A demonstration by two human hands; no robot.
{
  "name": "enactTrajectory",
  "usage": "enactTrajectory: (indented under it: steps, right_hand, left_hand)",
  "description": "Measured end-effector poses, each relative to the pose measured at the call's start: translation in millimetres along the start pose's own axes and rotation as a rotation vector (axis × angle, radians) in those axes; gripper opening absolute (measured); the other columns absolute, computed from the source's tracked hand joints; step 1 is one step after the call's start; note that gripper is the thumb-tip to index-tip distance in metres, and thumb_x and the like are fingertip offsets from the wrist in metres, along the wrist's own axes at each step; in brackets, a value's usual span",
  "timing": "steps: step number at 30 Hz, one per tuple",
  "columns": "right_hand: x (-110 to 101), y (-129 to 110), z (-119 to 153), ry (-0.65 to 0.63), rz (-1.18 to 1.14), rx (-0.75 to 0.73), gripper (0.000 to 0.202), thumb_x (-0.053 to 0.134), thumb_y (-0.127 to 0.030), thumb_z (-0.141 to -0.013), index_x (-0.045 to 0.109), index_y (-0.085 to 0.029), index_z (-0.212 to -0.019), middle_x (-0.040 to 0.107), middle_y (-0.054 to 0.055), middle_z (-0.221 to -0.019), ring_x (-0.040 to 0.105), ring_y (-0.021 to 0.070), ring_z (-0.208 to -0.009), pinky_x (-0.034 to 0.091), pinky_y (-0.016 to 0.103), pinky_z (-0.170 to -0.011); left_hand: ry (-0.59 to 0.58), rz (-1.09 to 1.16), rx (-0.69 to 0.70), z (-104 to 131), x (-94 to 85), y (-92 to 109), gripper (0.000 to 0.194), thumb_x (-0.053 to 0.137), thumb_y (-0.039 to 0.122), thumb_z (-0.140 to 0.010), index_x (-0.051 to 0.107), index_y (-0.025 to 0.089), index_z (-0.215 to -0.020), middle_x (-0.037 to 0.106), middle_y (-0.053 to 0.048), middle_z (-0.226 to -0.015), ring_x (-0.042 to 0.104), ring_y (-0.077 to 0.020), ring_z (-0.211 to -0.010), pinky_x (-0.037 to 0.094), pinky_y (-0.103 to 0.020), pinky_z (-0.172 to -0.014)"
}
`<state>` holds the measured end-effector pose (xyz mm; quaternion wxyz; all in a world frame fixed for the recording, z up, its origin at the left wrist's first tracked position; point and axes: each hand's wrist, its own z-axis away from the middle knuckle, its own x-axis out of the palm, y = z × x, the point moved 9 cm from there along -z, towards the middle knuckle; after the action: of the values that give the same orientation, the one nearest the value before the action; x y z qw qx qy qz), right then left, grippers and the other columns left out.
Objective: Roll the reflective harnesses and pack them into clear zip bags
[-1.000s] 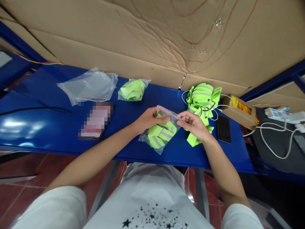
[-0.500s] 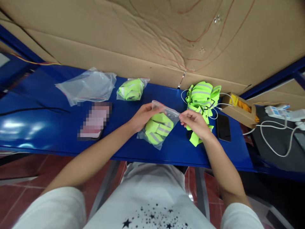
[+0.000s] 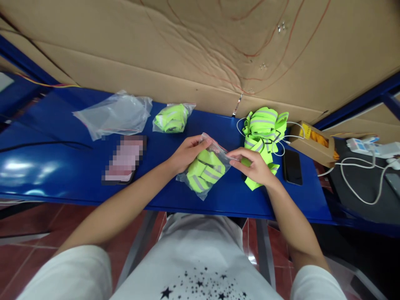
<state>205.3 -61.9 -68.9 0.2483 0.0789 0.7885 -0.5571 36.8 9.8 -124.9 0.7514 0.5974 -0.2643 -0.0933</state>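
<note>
Between my hands is a clear zip bag point(image 3: 202, 195) with a folded neon-yellow reflective strap point(image 3: 206, 171) inside it. My left hand point(image 3: 187, 154) pinches the bag's upper left corner, thumb on top. At the bag's upper right corner, my right hand point(image 3: 251, 164) is closed on the edge of the zip strip. Just behind my right hand lies a loose heap of neon-yellow reflective straps point(image 3: 264, 121) with grey stripes and black buckles. Another filled bag of yellow strap point(image 3: 173, 118) rests farther back on the blue table point(image 3: 168, 193).
Flat clear bags point(image 3: 117, 112) lie at the back left, near a phone with a blurred screen point(image 3: 125, 158). On the right are a black phone point(image 3: 293, 166), a cardboard box point(image 3: 315, 146) with orange contents, white cables and a power strip point(image 3: 375, 146). Cardboard point(image 3: 125, 54) walls the back.
My right hand has shifted slightly left along the bag's top edge, and its fingers have turned inward. The bag has tilted and slid a little to the left. My left hand keeps its corner.
</note>
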Motion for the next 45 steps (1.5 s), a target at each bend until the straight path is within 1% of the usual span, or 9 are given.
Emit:
enactTrajectory:
  steps: [7, 13, 17, 20, 24, 27, 32, 36, 45]
  right_hand:
    - [-4.2, 2.5, 3.4, -0.037, 0.0, 0.056, 0.019, 0.074, -0.039, -0.092, 0.072, -0.021, -0.09, 0.072, 0.001, -0.08, 0.064, 0.0141, -0.071, 0.053, 0.028, -0.068]
    - [-57.6, 1.0, 8.1, 0.271, -0.133, 0.039, 0.02, 0.079, -0.038, -0.088, 0.067, -0.022, -0.085, 0.069, 0.0, -0.076, 0.062, 0.0122, -0.065, 0.05, 0.026, -0.062]
    - [-19.3, 0.1, 1.9, -0.032, -0.112, 0.046, 0.029, 0.079, -0.037, -0.088, 0.073, -0.024, -0.114, 0.074, 0.004, -0.101, 0.068, 0.015, -0.082, 0.055, 0.028, -0.072]
    - [5.6, 3.2, 2.0, -0.18, -0.091, 0.069, 0.026, 0.079, -0.039, -0.088, 0.075, -0.022, -0.108, 0.076, 0.004, -0.097, 0.069, 0.0159, -0.08, 0.055, 0.028, -0.071]
    - [-17.6, 8.6, 1.9, 0.019, -0.111, 0.115, 0.022, 0.078, -0.043, -0.089, 0.075, -0.021, -0.089, 0.075, 0.003, -0.083, 0.068, 0.0156, -0.074, 0.055, 0.029, -0.07]
    - [-33.4, 15.5, 3.3, 0.13, -0.19, 0.186, 0.029, 0.079, -0.049, -0.086, 0.073, -0.021, -0.092, 0.072, 0.002, -0.08, 0.066, 0.0143, -0.069, 0.054, 0.028, -0.063]
    - [-4.1, 28.7, 5.7, -0.067, -0.234, 0.362, 0.039, 0.077, -0.056, -0.085, 0.071, -0.019, -0.095, 0.068, 0.001, -0.073, 0.064, 0.0127, -0.061, 0.051, 0.025, -0.054]
    - [-2.3, 27.5, 4.6, -0.025, -0.174, 0.349, 0.039, 0.074, -0.056, -0.088, 0.066, -0.018, -0.086, 0.062, -0.001, -0.066, 0.057, 0.0096, -0.055, 0.044, 0.022, -0.049]
    - [-0.8, 36.3, 7.8, -0.041, -0.203, 0.433, 0.032, 0.073, -0.049, -0.087, 0.066, -0.018, -0.09, 0.058, -0.004, -0.062, 0.051, 0.0084, -0.049, 0.039, 0.021, -0.043]
  left_hand:
    - [-0.084, -0.124, 0.026, -1.2, 3.4, 3.7, 0.047, 0.074, 0.061, -0.089, 0.076, 0.015, -0.098, 0.079, -0.007, -0.088, 0.073, -0.0196, -0.078, 0.059, -0.027, -0.071]
    - [-0.05, -0.136, 0.011, -1.3, 0.8, 6.2, 0.048, 0.072, 0.063, -0.088, 0.075, 0.015, -0.094, 0.078, -0.007, -0.088, 0.066, -0.0142, -0.061, 0.053, -0.022, -0.054]
    - [-0.06, -0.086, 0.036, -2.2, 0.6, 3.3, 0.048, 0.072, 0.064, -0.088, 0.076, 0.016, -0.095, 0.077, -0.006, -0.084, 0.07, -0.0166, -0.066, 0.058, -0.025, -0.06]
    - [-0.073, -0.087, 0.06, -3.0, 1.1, 1.2, 0.049, 0.072, 0.064, -0.088, 0.076, 0.016, -0.096, 0.077, -0.006, -0.082, 0.072, -0.0177, -0.069, 0.059, -0.025, -0.064]
    - [-0.054, -0.076, 0.065, -4.0, 0.1, 0.9, 0.048, 0.074, 0.063, -0.088, 0.076, 0.016, -0.098, 0.077, -0.006, -0.083, 0.072, -0.0175, -0.068, 0.059, -0.026, -0.062]
    - [-0.062, -0.063, 0.07, -3.4, 1.9, 3.0, 0.047, 0.077, 0.06, -0.086, 0.076, 0.016, -0.102, 0.078, -0.007, -0.087, 0.072, -0.0175, -0.07, 0.058, -0.026, -0.063]
    - [-0.047, -0.065, 0.092, -1.5, 2.8, 7.7, 0.047, 0.073, 0.061, -0.09, 0.076, 0.016, -0.103, 0.078, -0.007, -0.084, 0.073, -0.0183, -0.072, 0.058, -0.026, -0.065]
    - [-0.033, -0.03, 0.095, -2.4, 3.9, 8.3, 0.047, 0.068, 0.06, -0.094, 0.076, 0.016, -0.107, 0.078, -0.007, -0.084, 0.073, -0.0188, -0.071, 0.058, -0.026, -0.064]
    - [0.002, -0.004, 0.087, -2.6, -0.7, 7.6, 0.044, 0.064, 0.057, -0.097, 0.074, 0.017, -0.111, 0.079, -0.008, -0.087, 0.072, -0.0195, -0.073, 0.057, -0.027, -0.064]
